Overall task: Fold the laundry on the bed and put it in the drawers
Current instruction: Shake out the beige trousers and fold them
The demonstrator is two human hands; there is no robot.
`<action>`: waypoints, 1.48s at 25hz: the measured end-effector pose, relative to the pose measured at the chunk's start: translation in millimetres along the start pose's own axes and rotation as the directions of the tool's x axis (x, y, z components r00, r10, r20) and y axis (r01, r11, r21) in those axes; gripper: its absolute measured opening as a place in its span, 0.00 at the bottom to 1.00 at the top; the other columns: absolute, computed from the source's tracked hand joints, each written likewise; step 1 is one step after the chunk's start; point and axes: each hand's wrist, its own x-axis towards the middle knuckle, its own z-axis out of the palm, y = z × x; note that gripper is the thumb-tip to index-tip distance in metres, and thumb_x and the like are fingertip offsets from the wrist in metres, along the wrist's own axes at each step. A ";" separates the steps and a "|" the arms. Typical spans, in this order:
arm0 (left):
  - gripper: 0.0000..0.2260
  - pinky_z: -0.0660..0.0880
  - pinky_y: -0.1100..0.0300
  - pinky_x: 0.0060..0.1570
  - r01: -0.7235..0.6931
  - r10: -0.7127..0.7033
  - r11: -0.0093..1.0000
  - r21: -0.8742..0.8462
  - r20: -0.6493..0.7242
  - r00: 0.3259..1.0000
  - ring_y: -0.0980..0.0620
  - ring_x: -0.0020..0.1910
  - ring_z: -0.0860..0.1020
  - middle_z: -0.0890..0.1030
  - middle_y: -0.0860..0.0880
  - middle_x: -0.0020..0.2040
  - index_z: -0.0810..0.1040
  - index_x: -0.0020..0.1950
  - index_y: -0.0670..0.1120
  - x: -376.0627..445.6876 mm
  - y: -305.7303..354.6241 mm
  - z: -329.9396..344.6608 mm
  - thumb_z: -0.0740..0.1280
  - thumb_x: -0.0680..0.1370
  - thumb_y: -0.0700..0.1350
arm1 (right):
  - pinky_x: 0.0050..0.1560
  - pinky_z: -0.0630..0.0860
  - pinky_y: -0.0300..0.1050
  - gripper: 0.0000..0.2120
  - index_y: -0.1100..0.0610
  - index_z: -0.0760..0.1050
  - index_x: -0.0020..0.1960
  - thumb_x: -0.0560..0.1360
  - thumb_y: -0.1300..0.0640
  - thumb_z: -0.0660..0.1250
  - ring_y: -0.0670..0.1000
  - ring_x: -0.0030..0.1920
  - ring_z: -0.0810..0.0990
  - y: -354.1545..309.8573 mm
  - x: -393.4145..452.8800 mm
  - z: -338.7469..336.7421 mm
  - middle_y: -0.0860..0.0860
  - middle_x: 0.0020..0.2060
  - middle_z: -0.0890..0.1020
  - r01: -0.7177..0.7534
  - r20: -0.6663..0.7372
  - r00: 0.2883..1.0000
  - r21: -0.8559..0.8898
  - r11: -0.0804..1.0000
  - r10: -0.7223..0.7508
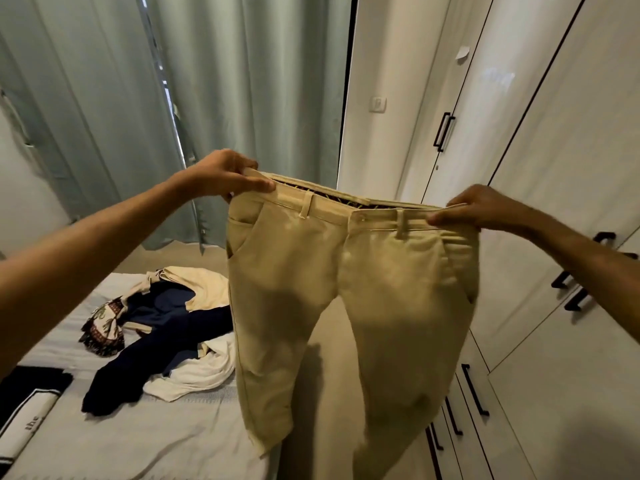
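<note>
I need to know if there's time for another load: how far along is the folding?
Early. Nothing plainly folded shows. In hand: the left hand and right hand hold the beige trousers up by the waistband, unfolded. Left: the clothes pile on the bed, and the wardrobe drawers are shut.

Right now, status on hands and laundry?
Both hands, left hand and right hand, pinch waistband of beige trousers, hanging unfolded. Clothes pile unfolded on bed. Nothing blocking.
</note>
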 end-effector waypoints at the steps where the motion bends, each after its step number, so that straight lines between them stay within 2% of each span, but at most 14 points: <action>1: 0.19 0.83 0.59 0.36 0.077 -0.080 0.994 0.073 0.040 0.996 0.48 0.43 0.84 0.83 0.45 0.54 0.82 0.58 0.44 9.3 6.9 12.9 0.76 0.75 0.56 | 0.33 0.75 0.42 0.27 0.52 0.83 0.30 0.68 0.28 0.73 0.51 0.32 0.83 -9.4 10.3 11.6 0.48 0.26 0.81 0.011 0.054 0.999 -0.132 0.991 -0.004; 2: 0.17 0.84 0.56 0.38 0.092 -0.112 0.987 0.129 0.153 0.982 0.48 0.44 0.85 0.84 0.45 0.56 0.83 0.56 0.46 13.6 13.0 24.8 0.77 0.75 0.56 | 0.32 0.74 0.41 0.25 0.51 0.82 0.30 0.67 0.30 0.74 0.51 0.32 0.83 -17.6 16.0 23.0 0.47 0.26 0.81 0.058 0.166 0.986 -0.179 0.982 -0.028; 5: 0.11 0.84 0.55 0.43 0.011 -0.021 1.000 0.021 0.556 0.831 0.51 0.44 0.86 0.85 0.47 0.48 0.83 0.49 0.48 7.1 17.1 40.8 0.76 0.76 0.54 | 0.32 0.69 0.40 0.17 0.56 0.79 0.32 0.78 0.54 0.74 0.49 0.31 0.74 -15.1 13.2 32.8 0.51 0.29 0.76 0.137 0.421 0.894 0.073 0.988 -0.155; 6: 0.15 0.83 0.56 0.42 0.024 -0.038 0.999 0.034 0.531 0.846 0.53 0.43 0.85 0.84 0.47 0.47 0.84 0.51 0.50 6.6 9.2 38.4 0.76 0.74 0.59 | 0.32 0.68 0.41 0.18 0.58 0.78 0.32 0.78 0.52 0.73 0.49 0.31 0.73 -3.6 17.4 29.7 0.52 0.29 0.74 0.122 0.362 0.923 0.046 0.991 -0.131; 9: 0.22 0.84 0.56 0.39 0.104 -0.127 0.951 0.291 0.064 0.990 0.49 0.42 0.85 0.83 0.43 0.50 0.82 0.60 0.49 22.1 -21.9 39.6 0.73 0.73 0.63 | 0.32 0.64 0.44 0.29 0.58 0.77 0.30 0.69 0.31 0.68 0.53 0.32 0.74 33.2 53.3 25.6 0.53 0.25 0.74 0.072 -0.031 0.996 -0.241 0.968 -0.081; 11: 0.15 0.82 0.61 0.34 0.045 -0.046 0.964 0.263 -0.003 0.999 0.50 0.39 0.84 0.84 0.41 0.48 0.79 0.49 0.48 33.3 -24.6 52.6 0.70 0.78 0.59 | 0.30 0.63 0.43 0.26 0.54 0.74 0.27 0.70 0.34 0.65 0.54 0.31 0.75 38.8 77.5 36.2 0.54 0.24 0.74 0.106 -0.112 0.983 -0.306 0.946 -0.146; 13: 0.13 0.83 0.61 0.33 0.083 -0.082 0.989 0.121 -0.019 0.996 0.49 0.39 0.85 0.83 0.43 0.49 0.79 0.49 0.45 32.5 -20.1 54.9 0.70 0.80 0.56 | 0.28 0.68 0.38 0.22 0.52 0.77 0.27 0.75 0.41 0.73 0.53 0.29 0.78 34.1 73.9 33.2 0.52 0.24 0.76 0.101 -0.169 0.977 -0.182 0.978 -0.133; 18: 0.12 0.85 0.43 0.43 0.193 -0.144 0.972 -0.136 0.305 0.941 0.38 0.42 0.86 0.86 0.40 0.41 0.85 0.44 0.46 0.5 -5.3 77.0 0.70 0.81 0.53 | 0.40 0.85 0.49 0.18 0.66 0.85 0.45 0.76 0.49 0.76 0.58 0.39 0.88 35.2 42.2 46.7 0.60 0.39 0.87 -0.128 0.216 0.972 0.159 0.979 0.092; 23: 0.13 0.84 0.44 0.52 0.221 -0.059 0.879 -0.422 0.363 0.930 0.38 0.46 0.86 0.87 0.38 0.46 0.81 0.53 0.40 2.6 36.9 158.6 0.66 0.84 0.49 | 0.38 0.82 0.40 0.13 0.66 0.85 0.48 0.77 0.54 0.75 0.57 0.40 0.88 6.7 31.1 103.3 0.60 0.40 0.87 -0.144 0.171 0.982 0.409 0.901 0.079; 27: 0.11 0.83 0.43 0.55 0.165 0.006 0.849 -0.503 0.322 0.947 0.43 0.47 0.87 0.87 0.41 0.46 0.81 0.57 0.38 12.9 55.0 214.6 0.67 0.84 0.46 | 0.43 0.82 0.52 0.11 0.60 0.85 0.43 0.81 0.56 0.69 0.53 0.40 0.84 -15.1 32.3 134.9 0.54 0.37 0.84 0.205 0.008 0.979 0.045 0.978 -0.205; 29: 0.10 0.84 0.44 0.52 0.110 0.035 0.861 -0.496 0.274 0.961 0.45 0.46 0.88 0.88 0.42 0.46 0.82 0.56 0.39 13.1 53.8 227.5 0.67 0.83 0.46 | 0.45 0.80 0.61 0.08 0.59 0.83 0.46 0.78 0.55 0.70 0.55 0.42 0.81 -7.4 30.7 133.7 0.54 0.40 0.82 0.233 0.063 0.971 -0.017 0.972 -0.231; 32: 0.11 0.85 0.48 0.51 -0.020 0.125 0.880 -0.474 0.191 0.974 0.49 0.46 0.87 0.88 0.45 0.48 0.84 0.57 0.40 7.2 56.6 242.0 0.67 0.84 0.46 | 0.48 0.81 0.45 0.18 0.52 0.80 0.51 0.69 0.40 0.75 0.49 0.48 0.79 0.4 20.0 144.4 0.48 0.48 0.78 0.206 0.190 0.963 -0.049 0.977 -0.193; 34: 0.10 0.84 0.54 0.51 -0.153 0.220 0.912 -0.381 0.140 0.965 0.56 0.47 0.86 0.87 0.51 0.48 0.85 0.57 0.45 -0.4 55.9 255.0 0.67 0.84 0.49 | 0.41 0.76 0.38 0.13 0.51 0.78 0.46 0.71 0.46 0.78 0.46 0.44 0.77 9.8 17.2 163.7 0.46 0.44 0.76 0.208 0.060 0.977 -0.107 0.972 -0.203; 37: 0.10 0.79 0.68 0.42 -0.376 0.374 0.925 -0.055 -0.047 0.926 0.63 0.41 0.81 0.80 0.60 0.41 0.84 0.56 0.50 -11.5 39.7 252.9 0.67 0.84 0.54 | 0.39 0.79 0.44 0.06 0.57 0.83 0.46 0.73 0.58 0.79 0.45 0.40 0.77 41.0 18.6 177.0 0.46 0.41 0.78 0.231 -0.069 0.968 -0.131 0.964 -0.242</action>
